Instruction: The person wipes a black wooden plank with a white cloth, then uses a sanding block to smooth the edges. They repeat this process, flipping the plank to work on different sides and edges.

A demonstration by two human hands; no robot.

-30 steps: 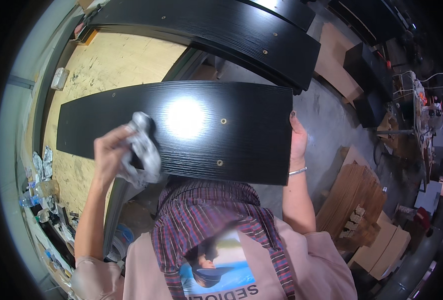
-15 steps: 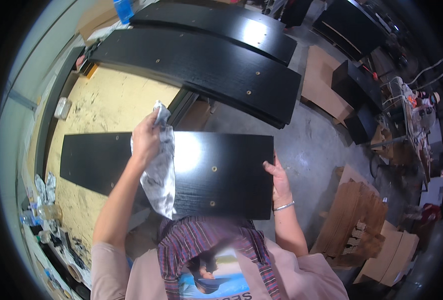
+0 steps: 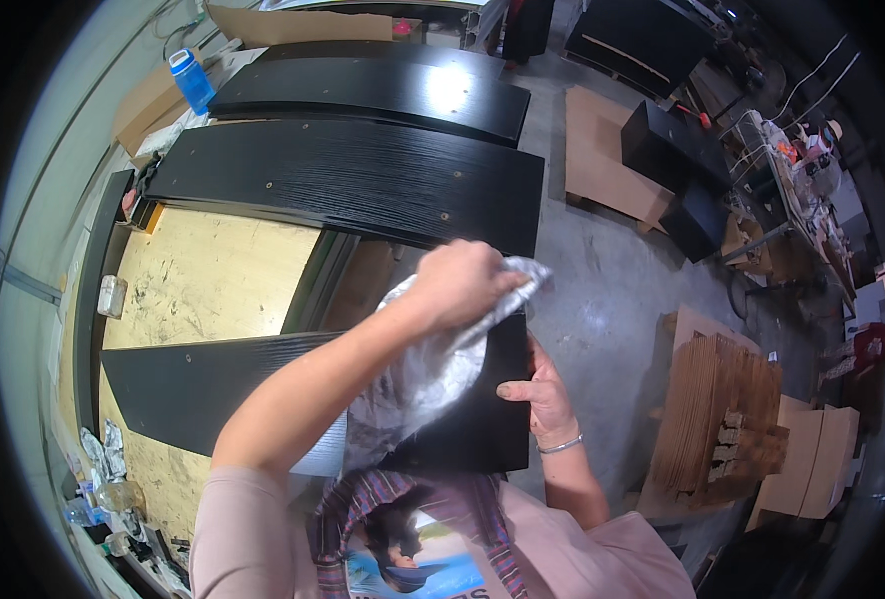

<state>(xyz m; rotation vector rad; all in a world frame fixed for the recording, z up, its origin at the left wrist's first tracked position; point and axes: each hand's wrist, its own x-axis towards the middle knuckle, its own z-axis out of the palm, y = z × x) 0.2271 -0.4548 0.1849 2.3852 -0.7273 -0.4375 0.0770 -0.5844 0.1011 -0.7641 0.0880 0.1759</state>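
A black board lies across in front of me, its left part over the pale worktop and its right end close to my body. My left hand is closed round a bunched corner of a white-and-grey cloth, which hangs down over the right half of the board and is partly blurred. With its thumb on the top face and its fingers beyond the edge, my right hand grips the board's right end. The cloth and my left forearm hide the board's middle.
More black boards with small brass-coloured inserts lie stacked beyond. A blue bottle stands at the far left on the pale worktop. Flattened cardboard is piled on the floor at right, with black boxes farther back.
My left hand has swept the cloth rightward along the board toward its right end. My right hand still grips that end. The view has shifted, and the board sits slightly lower in it.
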